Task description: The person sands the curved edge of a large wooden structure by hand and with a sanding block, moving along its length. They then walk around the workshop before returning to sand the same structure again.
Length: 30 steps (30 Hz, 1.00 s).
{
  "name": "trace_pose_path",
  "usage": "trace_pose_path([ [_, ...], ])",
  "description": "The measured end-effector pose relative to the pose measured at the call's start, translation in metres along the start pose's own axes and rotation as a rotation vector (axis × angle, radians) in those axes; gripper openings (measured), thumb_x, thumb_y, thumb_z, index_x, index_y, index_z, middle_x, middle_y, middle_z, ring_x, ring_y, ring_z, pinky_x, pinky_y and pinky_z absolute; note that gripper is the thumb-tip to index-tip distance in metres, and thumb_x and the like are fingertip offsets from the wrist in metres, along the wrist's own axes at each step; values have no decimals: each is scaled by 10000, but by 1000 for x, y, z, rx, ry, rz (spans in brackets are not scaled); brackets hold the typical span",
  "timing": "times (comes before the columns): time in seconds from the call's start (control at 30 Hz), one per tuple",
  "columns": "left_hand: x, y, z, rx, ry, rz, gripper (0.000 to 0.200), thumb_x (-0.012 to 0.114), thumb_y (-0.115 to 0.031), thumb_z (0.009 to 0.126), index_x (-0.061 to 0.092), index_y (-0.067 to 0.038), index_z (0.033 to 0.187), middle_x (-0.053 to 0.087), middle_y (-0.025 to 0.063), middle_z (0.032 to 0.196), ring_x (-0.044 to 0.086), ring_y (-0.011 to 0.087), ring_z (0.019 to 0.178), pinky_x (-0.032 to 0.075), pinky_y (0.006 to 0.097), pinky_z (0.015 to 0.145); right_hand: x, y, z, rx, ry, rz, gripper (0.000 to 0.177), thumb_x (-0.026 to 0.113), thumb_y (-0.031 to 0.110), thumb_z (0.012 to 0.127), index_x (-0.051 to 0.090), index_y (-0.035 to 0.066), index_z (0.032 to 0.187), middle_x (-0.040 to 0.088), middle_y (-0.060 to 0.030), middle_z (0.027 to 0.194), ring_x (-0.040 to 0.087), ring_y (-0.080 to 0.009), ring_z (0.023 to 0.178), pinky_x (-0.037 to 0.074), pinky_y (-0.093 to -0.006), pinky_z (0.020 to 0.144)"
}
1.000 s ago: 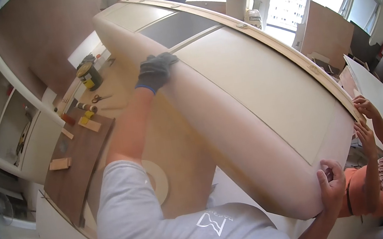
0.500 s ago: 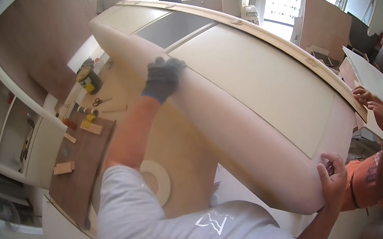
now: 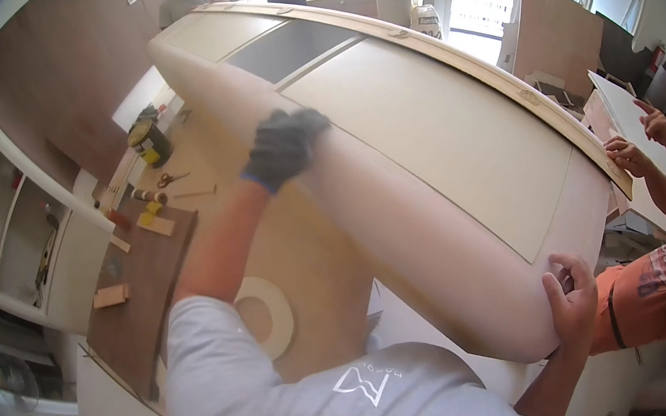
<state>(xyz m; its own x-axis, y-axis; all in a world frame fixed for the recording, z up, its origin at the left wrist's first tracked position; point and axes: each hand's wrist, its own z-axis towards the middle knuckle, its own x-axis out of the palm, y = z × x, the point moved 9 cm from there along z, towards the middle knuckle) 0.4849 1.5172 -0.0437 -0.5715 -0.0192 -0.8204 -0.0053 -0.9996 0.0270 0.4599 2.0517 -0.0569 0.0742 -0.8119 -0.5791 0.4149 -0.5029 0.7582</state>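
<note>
A large pale wooden panel [image 3: 427, 142] with a thick rounded edge and flat inset sheets slants across the view, tilted. My left hand [image 3: 285, 148], in a dark grey glove with a blue cuff, is closed over the rounded edge, left of the middle; its fingertips are partly blurred. At the panel's near right corner is my bare right hand [image 3: 573, 301], its fingers curled against the end and the thumb raised. Part of that grip is hidden. Beside the far right edge, a co-worker's hand [image 3: 627, 157] touches the rim strip, while the other hand [image 3: 658, 127] is raised.
Below the panel, a workbench [image 3: 212, 235] carries a tin [image 3: 149, 143], scissors [image 3: 171, 180], a brown board [image 3: 140, 297], a wood block [image 3: 111, 296] and a round ring [image 3: 281, 323]. Open shelves [image 3: 1, 206] stand left. Another person [image 3: 186, 2] is behind the panel's far end.
My left hand has slid slightly nearer along the rounded edge. The co-worker's one hand has lifted away from the rim with a finger up. The whole view has shifted a little.
</note>
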Motion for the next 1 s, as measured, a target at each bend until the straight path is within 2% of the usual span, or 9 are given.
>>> trace_pose_path([
  [0.13,-1,37,15,-237,115,289,306,603,-136,918,759,-228,1166,769,-7,1212,695,356,1021,552,472,914,-2,-5,1,-17,4,-7,333,792,82,857,728,32,1181,643,-46,965,567,-174,829,488,-317,765],
  [0.3,-11,-49,4,-45,102,263,324,578,-130,930,747,-245,1181,750,-37,1216,688,344,1016,554,500,874,0,1,2,1,-8,-24,333,801,91,854,727,35,1174,644,-49,957,577,-179,818,499,-326,766],
  [0.4,17,6,4,-23,82,141,354,601,-149,918,741,-305,1203,724,-40,1167,683,334,1033,533,512,829,-1,0,1,-21,-2,-52,329,799,81,854,730,38,1173,658,-58,969,582,-178,810,505,-327,756],
  [0.53,12,71,11,-303,20,257,356,603,-144,903,764,-310,1173,745,-33,1170,690,337,1017,536,473,859,-3,-8,1,18,-17,-23,331,798,75,852,731,35,1174,667,-69,979,596,-186,820,514,-335,767],
  [0.63,24,22,9,-94,-6,216,288,624,-130,864,745,-251,1097,735,11,1089,701,319,927,533,443,850,-5,-4,0,14,-19,-65,340,800,75,844,729,30,1173,675,-75,991,605,-195,832,518,-341,784],
  [0.73,-5,-100,-4,225,-24,60,245,644,-114,876,720,-222,1082,698,12,1039,699,285,919,554,449,839,-1,-2,3,-3,-7,-82,341,794,79,840,726,24,1169,687,-84,1010,613,-208,843,521,-348,799],
  [0.77,-28,-123,-9,252,-37,-218,362,691,-107,876,734,-204,1222,736,-20,1162,707,310,993,581,436,893,-1,-4,4,-5,5,-83,338,791,81,840,726,22,1166,691,-87,1017,615,-212,847,522,-349,803],
  [0.9,-33,-81,-4,26,-35,-504,303,688,-148,922,753,-245,1201,732,11,1068,713,276,1033,580,417,885,-1,-1,6,-23,28,-117,323,777,94,846,721,18,1155,695,-94,1037,617,-219,868,519,-351,817],
  [1.0,-45,-25,6,163,-184,50,305,674,-153,931,751,-245,1212,733,28,955,728,275,1010,580,398,850,-1,-2,8,-29,24,-112,321,774,99,849,717,18,1154,688,-90,1044,611,-214,875,514,-348,817],
])
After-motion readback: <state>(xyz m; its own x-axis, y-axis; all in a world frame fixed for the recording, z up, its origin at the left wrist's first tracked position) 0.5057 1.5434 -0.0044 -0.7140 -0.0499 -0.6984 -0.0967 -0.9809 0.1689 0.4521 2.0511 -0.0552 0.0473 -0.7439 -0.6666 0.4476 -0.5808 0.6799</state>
